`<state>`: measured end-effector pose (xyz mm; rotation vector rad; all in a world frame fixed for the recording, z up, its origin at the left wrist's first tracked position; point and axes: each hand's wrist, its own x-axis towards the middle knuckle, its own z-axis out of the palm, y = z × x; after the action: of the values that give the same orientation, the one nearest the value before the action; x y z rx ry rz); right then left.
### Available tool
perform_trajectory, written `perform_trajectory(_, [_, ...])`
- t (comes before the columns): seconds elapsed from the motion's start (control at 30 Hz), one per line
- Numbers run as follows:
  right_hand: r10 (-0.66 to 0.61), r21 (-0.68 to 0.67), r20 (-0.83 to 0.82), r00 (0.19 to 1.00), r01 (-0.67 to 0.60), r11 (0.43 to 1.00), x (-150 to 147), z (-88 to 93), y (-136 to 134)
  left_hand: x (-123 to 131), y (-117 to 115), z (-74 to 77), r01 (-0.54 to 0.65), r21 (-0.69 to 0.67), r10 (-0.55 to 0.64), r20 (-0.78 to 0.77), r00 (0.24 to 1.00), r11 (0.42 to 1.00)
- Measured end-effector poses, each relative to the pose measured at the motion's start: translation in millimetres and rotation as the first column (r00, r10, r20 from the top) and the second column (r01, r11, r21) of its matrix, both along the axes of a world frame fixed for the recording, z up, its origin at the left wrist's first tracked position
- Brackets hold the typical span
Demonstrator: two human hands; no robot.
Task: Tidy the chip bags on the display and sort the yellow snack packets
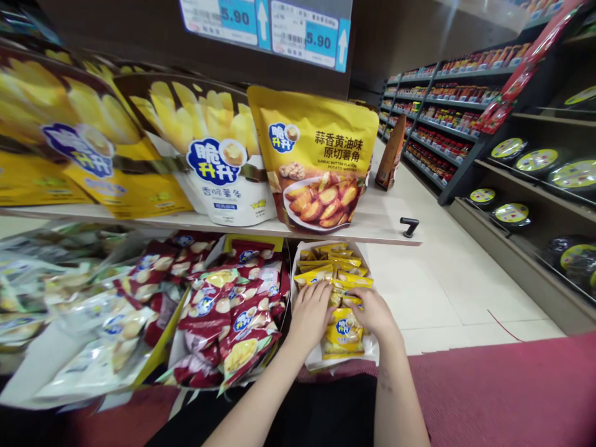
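Both my hands are over a white box [371, 347] filled with small yellow snack packets. My left hand [313, 310] rests on packets at the box's left side, its fingers bent over them. At the right side, my right hand [375, 312] has its fingers curled at a yellow packet [343, 330] that lies flat at the near end. More yellow packets [333, 254] stand in rows at the far end. The fingertips of both hands are partly hidden among the packets, so any grip cannot be made out.
Left of the box are red snack bags [244, 316] and white bags [112, 326] in boxes. Large pouches [321, 161] stand on the shelf [391, 230] above, with a small black hook [409, 226] at its edge. Shelving [526, 174] lines the right.
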<state>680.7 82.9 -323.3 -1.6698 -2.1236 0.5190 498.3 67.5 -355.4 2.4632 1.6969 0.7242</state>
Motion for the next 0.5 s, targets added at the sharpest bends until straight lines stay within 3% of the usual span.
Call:
perform_trajectory(0.2, [0.016, -0.075, 0.039, 0.999, -0.014, 0.997, 5.3, -7.8, 2.9, 3.1, 14.2, 16.7, -0.052, -0.161, 0.036, -0.1, 0.994, 0.986])
perform_trajectory(0.3, [0.013, -0.067, 0.096, 0.995, -0.006, 0.998, 4.5, -2.4, 4.2, 7.1, 13.2, 19.8, -0.21, -0.229, 0.177, -0.157, 0.972, 0.95])
perform_trajectory(0.4, [0.001, -0.051, 0.167, 0.986, 0.008, 0.999, 1.0, 0.0, 5.8, 12.4, 12.0, 20.3, -0.393, -0.193, 0.352, -0.213, 0.911, 0.899])
perform_trajectory(0.5, [-0.009, -0.061, 0.206, 0.978, 0.022, 0.998, -3.8, -3.4, 7.0, 16.2, 15.1, 20.4, -0.438, -0.155, 0.399, -0.23, 0.888, 0.885])
